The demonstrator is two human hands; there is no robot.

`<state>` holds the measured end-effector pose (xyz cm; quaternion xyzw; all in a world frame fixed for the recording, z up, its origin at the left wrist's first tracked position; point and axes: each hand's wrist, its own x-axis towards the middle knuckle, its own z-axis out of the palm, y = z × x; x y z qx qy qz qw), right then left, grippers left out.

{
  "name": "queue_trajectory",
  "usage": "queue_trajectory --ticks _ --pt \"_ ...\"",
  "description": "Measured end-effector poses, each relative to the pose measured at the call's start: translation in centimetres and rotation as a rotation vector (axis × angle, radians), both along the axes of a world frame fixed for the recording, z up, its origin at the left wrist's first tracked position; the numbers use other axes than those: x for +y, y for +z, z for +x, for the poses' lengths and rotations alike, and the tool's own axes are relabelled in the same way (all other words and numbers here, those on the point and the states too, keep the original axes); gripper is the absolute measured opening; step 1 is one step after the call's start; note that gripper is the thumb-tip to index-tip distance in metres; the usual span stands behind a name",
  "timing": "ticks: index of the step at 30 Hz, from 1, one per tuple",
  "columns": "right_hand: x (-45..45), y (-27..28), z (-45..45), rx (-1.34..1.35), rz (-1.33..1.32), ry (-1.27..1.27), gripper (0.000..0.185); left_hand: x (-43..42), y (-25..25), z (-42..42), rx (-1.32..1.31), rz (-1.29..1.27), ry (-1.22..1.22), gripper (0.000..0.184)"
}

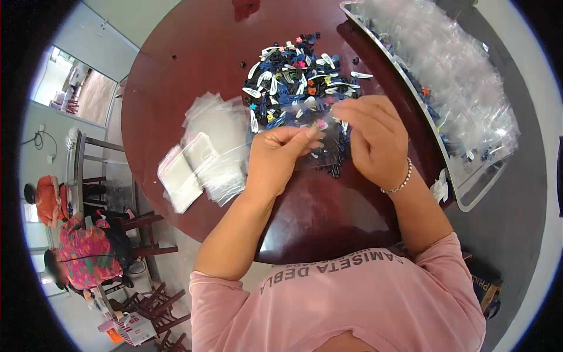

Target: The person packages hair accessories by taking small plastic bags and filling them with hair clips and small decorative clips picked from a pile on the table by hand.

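Note:
Between my hands is a small clear plastic bag (325,154), with a pink flower piece and dark bits showing through or beside it. My left hand (274,157) pinches the bag's left side between thumb and fingers. At the bag's upper right, my right hand (378,138) has its fingertips drawn together on the edge; its palm is partly hidden. Just beyond both hands lies a heap of hair clips (299,79), white, black and navy, mixed with small colored flowers. Left of my left hand are flat clear bags (220,132) in a loose stack.
A bundle of small bags (177,179) lies on the round dark red table (155,100). At right, a metal tray (463,196) holds many filled clear bags (440,76). Crumpled white tissue (440,186) is beside the tray. Another person (88,252) sits at far left.

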<state>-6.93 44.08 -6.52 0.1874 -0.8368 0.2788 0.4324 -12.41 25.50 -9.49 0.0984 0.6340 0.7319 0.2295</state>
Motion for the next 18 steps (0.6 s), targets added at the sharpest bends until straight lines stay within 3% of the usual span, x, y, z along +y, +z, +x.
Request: queue_trajectory --ticks 3,9,15,18 --pt "-1.1 -0.4 0.3 -0.051 0.023 0.112 0.034 -0.2 -0.3 0.1 0.075 -0.004 -0.036 0.015" --pt "-2.0 -0.6 0.3 -0.156 0.154 -0.005 0.029 -0.7 -0.2 0.5 0.210 -0.168 -0.041 0.011" --pt "-2.0 -1.2 0.9 -0.308 0.165 0.041 0.033 -1.1 0.3 0.9 0.402 -0.298 -0.053 0.010" --pt "-1.6 -0.8 0.6 -0.169 0.080 0.010 0.035 -1.0 0.1 1.0 0.463 -0.252 -0.044 0.008"
